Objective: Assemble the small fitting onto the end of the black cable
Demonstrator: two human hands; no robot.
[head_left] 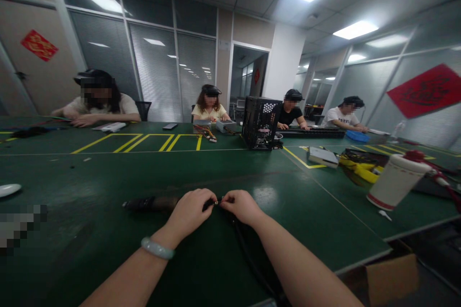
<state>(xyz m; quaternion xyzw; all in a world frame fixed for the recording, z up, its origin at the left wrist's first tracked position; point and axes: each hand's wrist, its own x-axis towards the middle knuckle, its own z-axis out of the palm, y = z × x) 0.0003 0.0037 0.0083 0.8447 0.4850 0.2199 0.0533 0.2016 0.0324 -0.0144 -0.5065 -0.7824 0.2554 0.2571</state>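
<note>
Cable [247, 252], black and slack, comes up from the near side of the green table [108, 172], just left of the person's right forearm, and goes under the right hand [241, 206]. On the left wrist sits a pale bangle [157, 248]. From where I stand, the two hands almost meet, fingertips turned in toward each other. The left hand [192, 210] pinches a black piece [208, 204]; the right fingers are pinched as well, on a small dark tip. Between them a small metal bit [216, 203] catches the light, and I can't tell whether the two parts touch or are joined.

That is the relation that counts: both pinches lie on one line, left to right, with the bit in the narrow gap. A dark rod [144, 203] stretches out to the left along much the same line, its right end hidden by the left hand, the nearer one; whether the black piece belongs to it I can't see.

A mouse [10, 190] lies at far left, a white mug [398, 180] off to the right. Farther across stand a computer case [261, 122] and a grey box [226, 126], with four people in dark caps seated behind.
</note>
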